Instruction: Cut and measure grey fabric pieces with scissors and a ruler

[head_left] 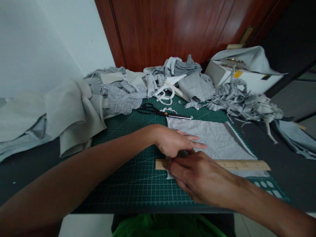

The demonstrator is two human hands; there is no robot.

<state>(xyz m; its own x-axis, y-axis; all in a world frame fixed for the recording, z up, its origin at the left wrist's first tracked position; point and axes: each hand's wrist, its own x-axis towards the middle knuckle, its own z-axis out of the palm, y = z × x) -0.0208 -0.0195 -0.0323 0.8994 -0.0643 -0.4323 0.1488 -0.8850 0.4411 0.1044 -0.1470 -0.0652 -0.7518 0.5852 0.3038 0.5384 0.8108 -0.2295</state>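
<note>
A flat grey piece of fabric [217, 140] lies on a green cutting mat [133, 171]. A wooden ruler [242, 165] lies across its near edge. My left hand [174, 141] rests on the fabric's left part just above the ruler, fingers stretched out flat to the right. My right hand [197, 176] sits over the ruler's left end, fingers curled and pressed together at the fabric's left edge; what they pinch is hidden. Black-handled scissors [160, 111] lie beyond the fabric.
Heaps of grey and beige cloth [116, 90] crowd the back and left of the dark table. Grey strips [242, 102] pile at the right beside a white box [247, 74]. A white loop of cord [164, 93] lies behind the scissors. A wooden door stands behind.
</note>
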